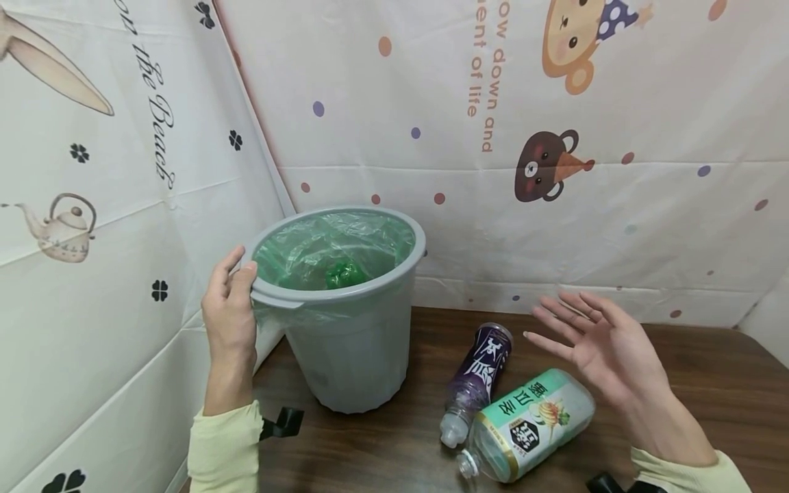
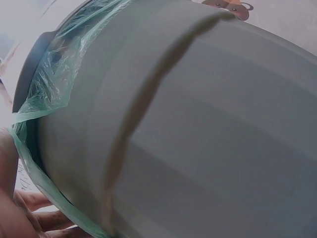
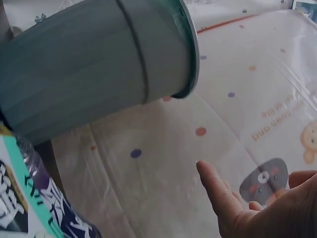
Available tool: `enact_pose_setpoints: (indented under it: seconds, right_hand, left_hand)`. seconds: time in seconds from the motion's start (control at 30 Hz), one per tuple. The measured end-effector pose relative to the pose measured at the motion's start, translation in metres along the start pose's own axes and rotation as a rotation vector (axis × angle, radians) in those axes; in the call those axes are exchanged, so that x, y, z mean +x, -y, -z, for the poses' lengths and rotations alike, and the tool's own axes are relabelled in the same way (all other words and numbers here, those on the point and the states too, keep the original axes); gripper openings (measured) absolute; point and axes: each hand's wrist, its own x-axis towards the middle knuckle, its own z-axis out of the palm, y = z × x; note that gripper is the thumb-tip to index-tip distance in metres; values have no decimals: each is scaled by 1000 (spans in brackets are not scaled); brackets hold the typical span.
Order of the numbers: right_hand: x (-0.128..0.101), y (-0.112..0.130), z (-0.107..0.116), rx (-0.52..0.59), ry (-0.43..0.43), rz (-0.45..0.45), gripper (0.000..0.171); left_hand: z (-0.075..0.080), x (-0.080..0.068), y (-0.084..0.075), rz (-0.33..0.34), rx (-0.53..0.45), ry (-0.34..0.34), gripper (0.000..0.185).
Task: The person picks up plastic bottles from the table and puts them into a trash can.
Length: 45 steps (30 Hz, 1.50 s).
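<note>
My left hand [image 1: 231, 311] grips the left rim of a grey trash bin [image 1: 357, 356], with the thumb at the top of the rim. In the left wrist view, its fingers [image 2: 52, 219] lie beside the folded-over edge of a thin green bin liner [image 2: 57, 84]. A shiny green crumpled item [image 1: 345, 274] is inside the bin. My right hand [image 1: 610, 352] is raised, palm up with fingers spread, holding nothing. Below and left of it, a large clear bottle with a green label [image 1: 536, 424] lies on its side, beside a purple-labelled bottle [image 1: 483, 363].
The brown wooden table [image 1: 345, 452] holds the bin and both bottles. Printed white cloths hang behind [image 1: 462, 239] and along the left side [image 1: 135, 329], close to the bin. A black strap [image 1: 286, 422] sits at the left wrist.
</note>
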Motion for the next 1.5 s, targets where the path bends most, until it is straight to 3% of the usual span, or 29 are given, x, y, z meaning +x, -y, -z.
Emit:
enact_pose_setpoints:
  seconds: [0.1,0.23,0.47,0.7,1.03,1.17,1.3,1.37,1.5]
  right_hand:
    - [-4,2,7,15,-5,0,36]
    - [-8,3,14,-47,-8,-10,35]
    - [-11,3,25,-220,-68,-33,35]
    - [-18,10,37,-525,-125,-45,32]
    - [-25,14,47,-678,-214,-78,25]
    - [-26,15,48,-855,-255,-114,20]
    - [-25,12,45,-1080,-246,-184,48]
    - [-25,10,41,-1196,-220,-215,60]
    - [-24,6,36,-1453,-96,-186,60]
  left_hand:
    - [0,0,0,-1,2,-2,47]
    - [0,-1,0,0,10,-6,47]
    - [-1,-1,-1,0,7,-8,46]
    - [-3,-1,-1,-9,5,-2,47]
    - [-1,-1,-1,-2,14,-7,48]
    - [-1,0,-2,-2,16,-5,47]
    - [-1,0,-2,-2,14,-3,47]
    - [-1,0,-1,1,12,-4,47]
    - [-1,-1,-1,3,10,-5,46]
